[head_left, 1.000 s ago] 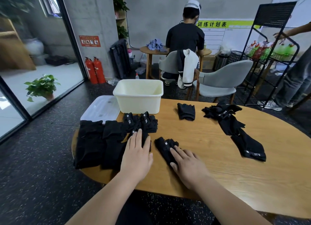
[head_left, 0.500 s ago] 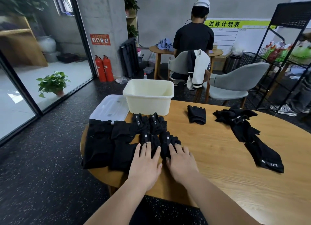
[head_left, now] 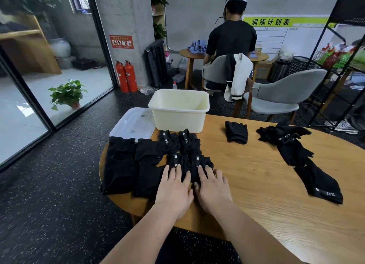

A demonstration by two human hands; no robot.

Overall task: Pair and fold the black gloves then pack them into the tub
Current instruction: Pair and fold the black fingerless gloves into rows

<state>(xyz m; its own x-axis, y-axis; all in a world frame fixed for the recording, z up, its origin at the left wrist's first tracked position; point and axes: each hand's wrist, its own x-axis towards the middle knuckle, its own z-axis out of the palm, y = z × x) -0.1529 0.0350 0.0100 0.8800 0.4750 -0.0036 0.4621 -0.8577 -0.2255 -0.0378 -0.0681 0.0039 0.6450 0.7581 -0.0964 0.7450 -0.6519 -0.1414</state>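
Both of my hands lie flat, side by side, at the near left of the wooden table [head_left: 256, 184]. My left hand [head_left: 173, 188] presses one folded black glove bundle [head_left: 177, 161]. My right hand [head_left: 212, 186] presses the bundle beside it [head_left: 201, 162]. Two more folded bundles [head_left: 177, 140] lie just behind them, and two larger black folded pieces [head_left: 122, 165] sit to the left. The cream tub [head_left: 179, 110] stands empty at the table's far left edge. A single folded glove [head_left: 236, 132] and a loose heap of black gloves [head_left: 292, 145] lie to the right.
A clear plastic lid [head_left: 132, 123] lies left of the tub, partly off the table. Behind the table stand grey chairs [head_left: 280, 97], a seated person [head_left: 231, 38] at a small round table, and a black wire rack [head_left: 339, 62] at the right.
My right hand slid its glove bundle leftward until it sits against the bundle under my left hand. Both hands now lie together.
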